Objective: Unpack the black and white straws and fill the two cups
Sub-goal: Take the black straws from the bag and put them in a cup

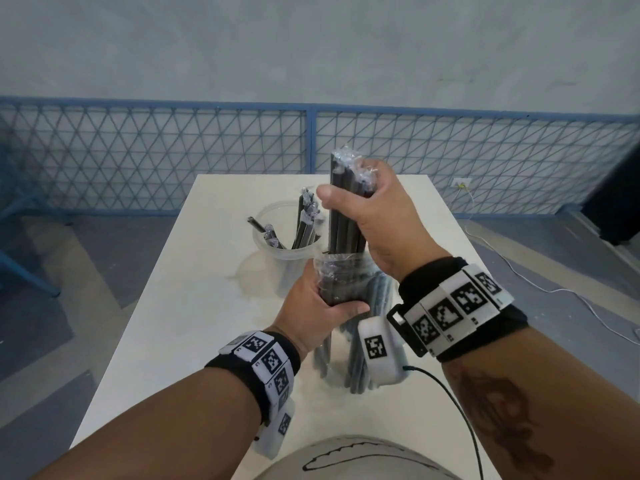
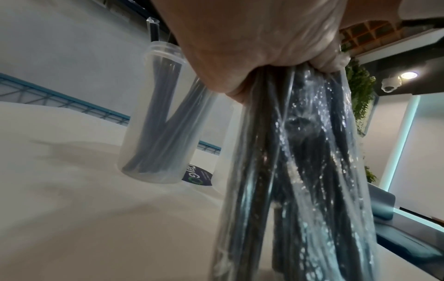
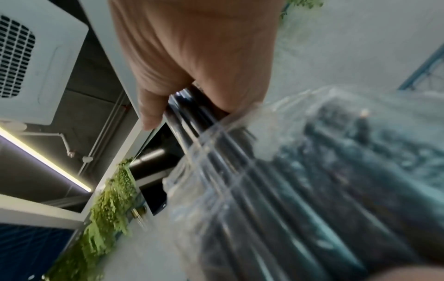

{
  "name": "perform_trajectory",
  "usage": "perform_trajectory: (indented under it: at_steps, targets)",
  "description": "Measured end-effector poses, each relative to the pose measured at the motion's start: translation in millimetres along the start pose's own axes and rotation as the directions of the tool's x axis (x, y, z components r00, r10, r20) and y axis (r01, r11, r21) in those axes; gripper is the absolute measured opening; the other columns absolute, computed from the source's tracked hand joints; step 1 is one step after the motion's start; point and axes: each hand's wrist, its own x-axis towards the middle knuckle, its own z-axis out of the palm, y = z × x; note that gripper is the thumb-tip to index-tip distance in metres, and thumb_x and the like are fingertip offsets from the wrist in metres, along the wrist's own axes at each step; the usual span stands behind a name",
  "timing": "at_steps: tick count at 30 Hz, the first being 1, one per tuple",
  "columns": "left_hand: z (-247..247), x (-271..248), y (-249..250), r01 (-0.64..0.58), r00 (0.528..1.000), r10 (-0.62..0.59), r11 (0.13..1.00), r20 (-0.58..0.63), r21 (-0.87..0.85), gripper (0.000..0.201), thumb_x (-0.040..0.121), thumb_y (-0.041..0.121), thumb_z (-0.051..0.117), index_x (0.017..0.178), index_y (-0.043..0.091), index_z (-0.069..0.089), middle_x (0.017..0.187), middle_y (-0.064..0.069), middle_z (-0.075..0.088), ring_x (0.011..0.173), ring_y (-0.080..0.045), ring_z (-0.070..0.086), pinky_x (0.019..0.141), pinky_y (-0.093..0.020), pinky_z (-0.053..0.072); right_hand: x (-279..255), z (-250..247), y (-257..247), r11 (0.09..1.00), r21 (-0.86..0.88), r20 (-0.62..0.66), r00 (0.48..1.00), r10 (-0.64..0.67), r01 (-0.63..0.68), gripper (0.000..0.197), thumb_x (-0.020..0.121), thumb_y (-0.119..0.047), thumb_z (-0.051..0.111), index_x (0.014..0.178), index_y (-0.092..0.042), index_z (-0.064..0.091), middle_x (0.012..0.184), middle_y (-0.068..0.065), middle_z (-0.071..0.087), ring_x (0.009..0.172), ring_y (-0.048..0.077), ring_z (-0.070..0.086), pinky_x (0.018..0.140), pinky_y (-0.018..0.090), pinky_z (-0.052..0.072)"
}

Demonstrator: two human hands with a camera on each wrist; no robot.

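Note:
A clear plastic bag of black straws stands upright over the white table. My left hand grips the bag around its middle; in the left wrist view the crinkled bag hangs below the fist. My right hand holds a bunch of black wrapped straws by their upper part, partly drawn up out of the bag's mouth. In the right wrist view the straws run from the palm into the bag. A clear cup behind holds several black straws; it also shows in the left wrist view.
A blue mesh fence runs behind the table, with a grey wall above. A white cable lies on the floor at the right. A blue frame stands at the left. A round dark sticker lies by the cup.

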Motion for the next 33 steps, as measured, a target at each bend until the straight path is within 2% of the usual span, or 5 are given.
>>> perform_trajectory:
  at_steps: [6,11,20,28,33]
  targets:
    - [-2,-2,-5,-0.009,1.000,0.009,1.000,-0.009,-0.021,0.067,0.068,0.001,0.090,0.120,0.023,0.054,0.104,0.010,0.077,0.101,-0.006,0.073,0.084,-0.019,0.055,-7,9,15,0.954,-0.296,0.039,0.997,0.071,-0.056,0.037,0.071,-0.023,0.086,0.098,-0.021,0.060,0.091,0.001,0.071,0.085,0.017,0.070,0.081,0.038,0.059]
    - [-8,0,-3,0.017,0.998,-0.019,0.999,0.058,0.044,0.066,0.068,0.008,0.092,0.123,0.021,0.057,0.107,0.009,0.076,0.099,-0.001,0.072,0.082,-0.014,0.054,4,6,-9,0.986,-0.169,-0.047,0.999,-0.008,0.000,0.032,0.077,-0.012,0.078,0.101,-0.011,0.057,0.093,0.011,0.066,0.082,0.024,0.069,0.072,0.037,0.061]
    - [-9,1,-8,0.088,0.985,-0.103,0.990,0.139,0.111,0.053,0.072,0.012,0.090,0.112,0.028,0.059,0.086,0.016,0.076,0.081,-0.001,0.072,0.074,-0.015,0.055,23,-6,-44,0.993,-0.022,-0.181,0.977,-0.115,0.113,0.027,0.078,0.001,0.066,0.088,-0.017,0.049,0.058,-0.007,0.057,0.064,0.018,0.060,0.072,0.049,0.059]
    - [-16,1,-27,0.193,0.928,-0.326,0.835,0.180,0.515,0.066,0.078,0.048,0.081,0.128,0.021,0.047,0.117,0.006,0.067,0.107,-0.014,0.065,0.098,-0.035,0.051,24,-16,-75,0.959,-0.106,-0.287,0.915,-0.284,0.264,0.027,0.078,-0.002,0.065,0.088,-0.020,0.048,0.064,-0.005,0.055,0.063,0.015,0.060,0.067,0.047,0.060]
    - [-16,-1,-7,0.204,0.940,-0.318,0.810,0.121,0.549,0.044,0.093,0.031,0.070,0.127,0.030,0.041,0.111,0.018,0.050,0.097,0.000,0.052,0.085,-0.015,0.039,23,-19,-76,0.956,-0.057,-0.303,0.908,-0.291,0.288,0.025,0.079,-0.001,0.065,0.089,-0.017,0.049,0.064,-0.004,0.056,0.061,0.012,0.062,0.068,0.040,0.061]
